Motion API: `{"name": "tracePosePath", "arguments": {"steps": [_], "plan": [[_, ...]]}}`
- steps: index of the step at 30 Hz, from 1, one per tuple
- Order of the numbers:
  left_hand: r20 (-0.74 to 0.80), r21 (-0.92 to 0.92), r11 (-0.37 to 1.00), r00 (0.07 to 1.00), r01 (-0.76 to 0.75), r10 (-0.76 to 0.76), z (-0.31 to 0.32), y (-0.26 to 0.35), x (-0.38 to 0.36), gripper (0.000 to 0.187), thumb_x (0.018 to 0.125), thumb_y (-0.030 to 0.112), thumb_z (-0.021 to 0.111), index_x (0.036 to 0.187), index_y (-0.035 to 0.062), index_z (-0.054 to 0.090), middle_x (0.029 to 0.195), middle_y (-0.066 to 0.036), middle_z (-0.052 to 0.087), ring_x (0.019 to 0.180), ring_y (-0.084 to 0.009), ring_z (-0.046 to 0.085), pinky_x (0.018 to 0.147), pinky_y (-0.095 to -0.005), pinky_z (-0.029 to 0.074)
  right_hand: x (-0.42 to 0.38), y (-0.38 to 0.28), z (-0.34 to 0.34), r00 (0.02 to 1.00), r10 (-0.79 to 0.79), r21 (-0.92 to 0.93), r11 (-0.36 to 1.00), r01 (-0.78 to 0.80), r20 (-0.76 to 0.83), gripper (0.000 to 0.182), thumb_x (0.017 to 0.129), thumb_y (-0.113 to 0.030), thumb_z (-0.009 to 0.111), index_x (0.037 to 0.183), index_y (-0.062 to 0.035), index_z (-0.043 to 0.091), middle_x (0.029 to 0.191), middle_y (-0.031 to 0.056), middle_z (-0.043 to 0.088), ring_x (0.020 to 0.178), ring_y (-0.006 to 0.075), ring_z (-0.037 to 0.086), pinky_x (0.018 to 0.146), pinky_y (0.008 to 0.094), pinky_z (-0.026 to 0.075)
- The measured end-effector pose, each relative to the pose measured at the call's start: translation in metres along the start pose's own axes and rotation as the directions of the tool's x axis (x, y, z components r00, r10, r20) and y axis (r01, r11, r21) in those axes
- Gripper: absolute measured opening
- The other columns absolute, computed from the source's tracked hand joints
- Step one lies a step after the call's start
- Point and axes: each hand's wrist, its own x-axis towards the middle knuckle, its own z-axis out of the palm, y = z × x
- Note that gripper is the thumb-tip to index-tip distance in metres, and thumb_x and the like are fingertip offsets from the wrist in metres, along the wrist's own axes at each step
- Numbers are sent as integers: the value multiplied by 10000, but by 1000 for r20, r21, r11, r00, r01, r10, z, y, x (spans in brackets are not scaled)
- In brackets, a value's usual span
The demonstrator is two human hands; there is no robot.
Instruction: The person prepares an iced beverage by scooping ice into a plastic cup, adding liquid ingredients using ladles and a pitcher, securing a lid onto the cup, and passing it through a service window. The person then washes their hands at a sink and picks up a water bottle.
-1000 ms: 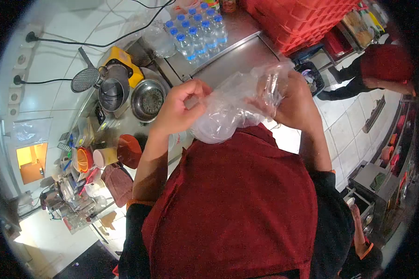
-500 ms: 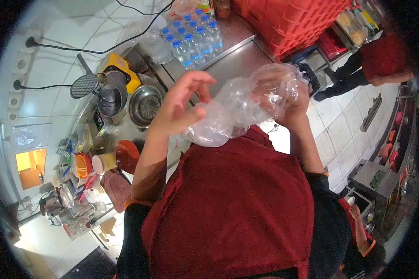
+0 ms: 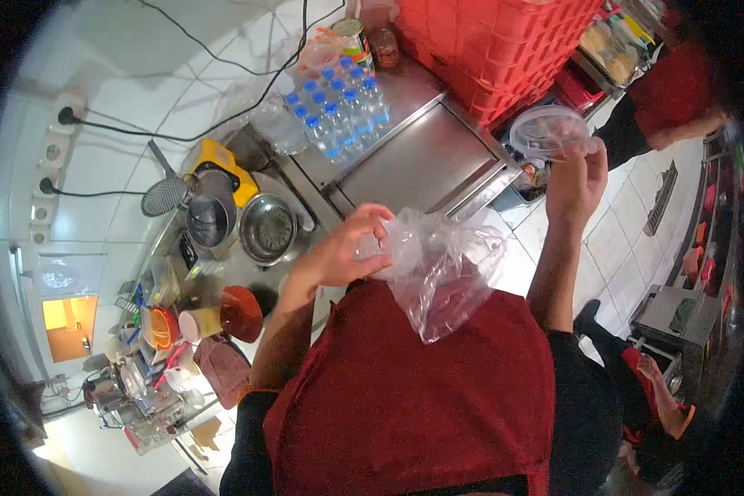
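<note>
Gripping the gathered end of a clear plastic bag (image 3: 450, 285), the left hand (image 3: 339, 255) is bent around it, with the thumb below and the fingers above. The bag is in front of the dark red apron (image 3: 405, 397), spreading towards the right and hanging with one corner pointing down; whether it touches the cloth, I cannot tell. The right hand (image 3: 577, 182) is raised, well apart from the bag, and it pinches at its edge a round clear plastic piece (image 3: 546, 132), which looks like a lid or a shallow container. Beyond the bag there is a steel counter (image 3: 417, 161), and on it stands a group of small bottles (image 3: 339, 116) with blue caps, wrapped together. A red crate (image 3: 492, 50) is to the right of these bottles. On the left side, a steel bowl (image 3: 268, 229) is just beside a yellow and dark appliance (image 3: 231, 178). At the upper right stands another person (image 3: 678, 95) in a dark red garment, partly lost in shadow.
</note>
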Motion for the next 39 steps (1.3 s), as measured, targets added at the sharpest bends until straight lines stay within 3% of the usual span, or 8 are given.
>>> {"name": "tracePosePath", "arguments": {"steps": [4,9,11,16,23,31,34,39], "plan": [[-90,-428,880,959,207,-269,25,-32,13,208,800,87,747,920,38,584,1169,-106,581,1139,-216,537,1002,-340,395,5,13,-32,980,193,144,972,-185,-44,40,948,-43,530,960,-68,501,1042,80,616,891,166,622,769,322,524],[-414,-152,957,863,247,-288,53,-96,68,187,829,116,737,938,33,609,1086,-71,611,1020,-178,563,943,-320,419,3,25,-46,965,260,189,951,-247,-46,126,949,-41,530,916,-126,444,937,12,585,759,106,557,671,243,486],[-380,-574,753,710,322,-594,58,-125,106,166,848,148,727,909,56,603,985,-30,619,935,-145,566,866,-294,441,5,26,-42,950,307,152,943,-295,-57,147,950,-40,535,927,-135,425,907,5,566,719,78,513,615,210,434],[-454,-734,663,618,148,-642,57,-218,218,263,893,246,672,1029,41,579,941,-37,612,861,-138,553,781,-302,458,11,11,-49,942,296,-72,948,-310,-157,183,931,-43,607,990,-107,446,864,-2,524,666,67,492,549,204,398],[-869,-88,846,375,526,-323,32,-294,354,528,929,410,559,1048,-104,542,1093,-305,597,1025,-402,575,885,-482,448,2,-23,-91,867,345,-266,852,-450,-360,145,911,-65,625,1022,-44,534,867,23,578,664,77,586,511,209,428],[-749,411,689,652,596,-117,65,-264,330,865,910,479,576,1410,-134,225,1436,-349,308,1296,-458,393,1082,-504,331,-12,-16,-107,819,360,-238,834,-497,-447,116,928,-83,607,973,-49,505,898,45,577,723,121,644,510,216,482],[-182,-464,833,888,302,-423,77,-171,260,721,954,340,578,1483,-4,229,1395,-227,451,1225,-292,514,1023,-428,416,-13,9,-95,807,457,-211,805,-554,-374,134,948,-95,588,1019,-57,481,925,51,575,799,149,656,533,246,531],[-77,-674,713,942,192,-327,97,-43,162,379,1014,198,505,1329,-6,449,1104,-129,621,831,-112,625,732,-257,505,-14,54,-26,763,644,-224,753,-619,56,161,946,-64,585,1058,-29,476,972,59,571,814,135,638,616,266,574]]}}
